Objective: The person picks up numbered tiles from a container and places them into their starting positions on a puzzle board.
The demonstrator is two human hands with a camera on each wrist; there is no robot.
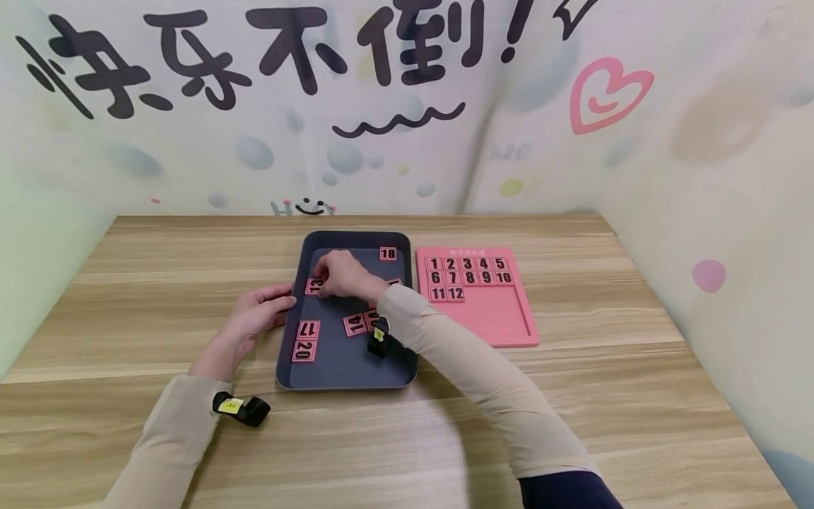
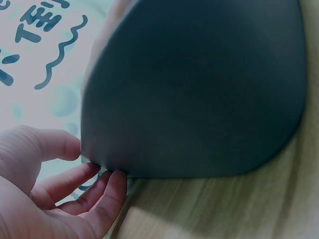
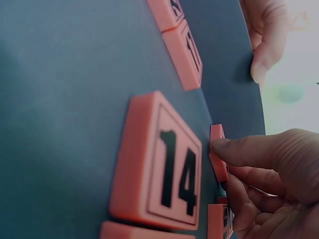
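Grey tray (image 1: 346,371) near frame centre is pinched by the left hand (image 1: 249,317), presumably for stability, while the right hand's grip (image 1: 346,274) clamps tile 13 (image 1: 312,286).

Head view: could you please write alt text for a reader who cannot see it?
A person's right hand pinches tile 13 among other numbered tiles in a dark tray; the left hand touches the tray's left side. To the right, a pink board holds tiles 1 to 12.
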